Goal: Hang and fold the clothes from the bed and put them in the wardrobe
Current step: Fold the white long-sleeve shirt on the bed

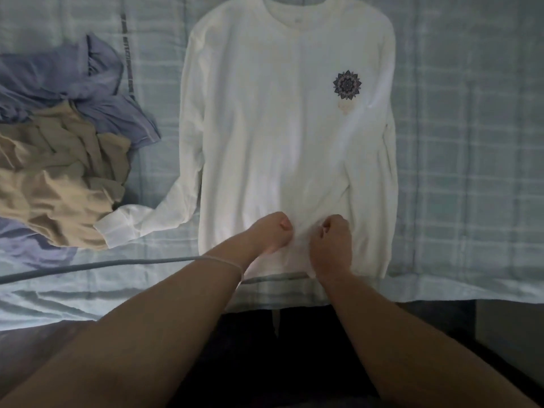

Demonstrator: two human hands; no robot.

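Note:
A white long-sleeved shirt (279, 128) with a dark round flower print on the chest lies flat, front up, on the bed, collar away from me. Its one sleeve trails out toward the lower left, the other lies along the shirt's right side. My left hand (272, 231) and my right hand (332, 245) sit side by side near the shirt's hem, both with fingers curled, pinching the white fabric between them.
A crumpled heap lies at the left: blue-purple clothes (73, 83) and beige clothes (59, 178). The bed cover (465, 142) is pale blue plaid. A grey cord (103, 265) runs across the near edge. The dark floor shows below the bed's edge.

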